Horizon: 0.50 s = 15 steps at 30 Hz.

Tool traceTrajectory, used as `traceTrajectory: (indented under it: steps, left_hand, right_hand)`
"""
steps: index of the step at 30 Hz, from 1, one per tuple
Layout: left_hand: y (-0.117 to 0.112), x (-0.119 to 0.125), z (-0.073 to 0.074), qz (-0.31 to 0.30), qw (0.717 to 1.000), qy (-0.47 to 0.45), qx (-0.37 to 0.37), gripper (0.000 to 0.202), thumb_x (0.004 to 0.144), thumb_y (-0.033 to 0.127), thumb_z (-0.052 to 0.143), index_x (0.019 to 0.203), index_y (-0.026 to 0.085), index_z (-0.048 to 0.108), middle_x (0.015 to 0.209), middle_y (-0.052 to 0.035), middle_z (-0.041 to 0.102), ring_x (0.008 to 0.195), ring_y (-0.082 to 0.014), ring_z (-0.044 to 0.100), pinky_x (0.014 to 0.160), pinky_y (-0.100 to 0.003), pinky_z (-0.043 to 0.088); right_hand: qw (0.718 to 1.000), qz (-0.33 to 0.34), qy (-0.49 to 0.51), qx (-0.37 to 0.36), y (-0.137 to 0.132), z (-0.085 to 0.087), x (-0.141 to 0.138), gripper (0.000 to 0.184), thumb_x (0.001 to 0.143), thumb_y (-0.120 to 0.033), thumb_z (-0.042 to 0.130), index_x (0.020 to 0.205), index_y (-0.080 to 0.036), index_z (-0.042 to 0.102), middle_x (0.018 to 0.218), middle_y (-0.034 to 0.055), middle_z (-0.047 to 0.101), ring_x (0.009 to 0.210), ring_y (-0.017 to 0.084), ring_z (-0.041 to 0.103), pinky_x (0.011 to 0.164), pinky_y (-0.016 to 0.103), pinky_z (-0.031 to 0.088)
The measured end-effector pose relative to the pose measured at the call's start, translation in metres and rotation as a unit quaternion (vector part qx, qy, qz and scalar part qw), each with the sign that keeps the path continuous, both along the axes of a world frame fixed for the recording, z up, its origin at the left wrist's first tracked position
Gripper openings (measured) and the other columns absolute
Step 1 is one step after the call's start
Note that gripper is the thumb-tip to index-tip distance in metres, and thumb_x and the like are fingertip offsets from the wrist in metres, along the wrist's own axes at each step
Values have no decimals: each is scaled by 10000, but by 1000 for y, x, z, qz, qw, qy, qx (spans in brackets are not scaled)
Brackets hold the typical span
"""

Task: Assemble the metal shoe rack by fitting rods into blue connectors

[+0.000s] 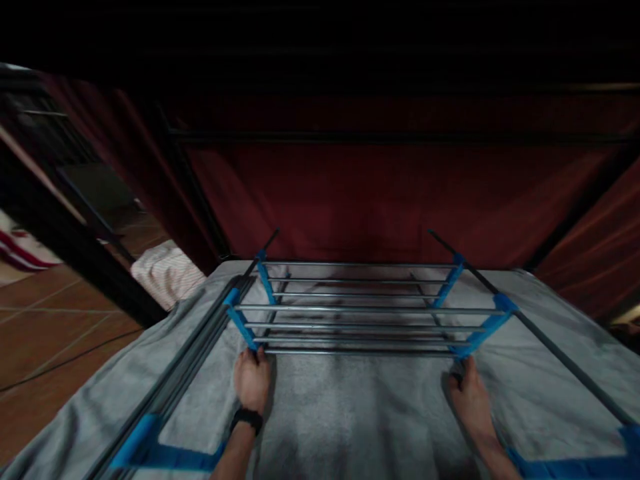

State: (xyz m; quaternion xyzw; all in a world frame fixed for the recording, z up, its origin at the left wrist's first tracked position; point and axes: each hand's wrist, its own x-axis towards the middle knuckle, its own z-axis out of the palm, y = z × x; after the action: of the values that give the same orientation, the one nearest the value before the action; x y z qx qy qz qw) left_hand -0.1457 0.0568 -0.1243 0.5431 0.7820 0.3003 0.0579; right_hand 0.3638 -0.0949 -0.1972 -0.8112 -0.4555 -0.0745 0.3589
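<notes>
A partly built shoe rack (pixel 360 309) of thin metal tubes lies across the grey cloth in front of me. Blue plastic brackets join its tubes at both ends, and long dark poles run through them on each side. My left hand (pixel 253 380), with a black band on the wrist, is closed at the lower end of the near left bracket (pixel 241 323). On the other side my right hand (pixel 470 397) is closed at the lower end of the near right bracket (pixel 483 330). The fingertips are partly hidden on both hands.
Several loose tubes (pixel 187 370) lie along the left side. Close to me are another blue bracket (pixel 173 457) at left and one (pixel 575 467) at right. The grey cloth (pixel 345 413) covers the surface. A red curtain (pixel 320 200) and dark frame stand behind; tiled floor (pixel 60 320) shows at left.
</notes>
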Motion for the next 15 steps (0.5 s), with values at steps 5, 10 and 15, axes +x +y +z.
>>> traceTrajectory:
  steps: [5,10,15]
  left_hand:
    - [-3,1,-2,0,1000,-1,-7,296,1059,316,400,1064,169,656,1091,-176,732,1063,-291,670,935,-380,488]
    - [6,6,5,6,1000,-9,-29,298,1068,297,395,1081,137,646,1129,-207,714,1123,-314,662,964,-409,469]
    - [9,9,14,11,999,-40,-34,255,1048,275,435,1011,140,648,1083,-216,700,1067,-322,666,937,-430,466]
  right_hand:
    - [998,27,-57,-3,-33,-15,-32,683,932,-466,387,1503,-128,546,1453,246,612,1379,425,570,1087,626,489]
    - [987,133,-49,-71,-61,-15,-47,558,907,-449,358,1288,-266,722,1314,189,731,1328,411,624,1110,675,450]
    - [985,134,-71,-82,-60,0,-45,561,893,-414,360,1312,-287,710,1335,158,733,1330,393,631,1093,672,476]
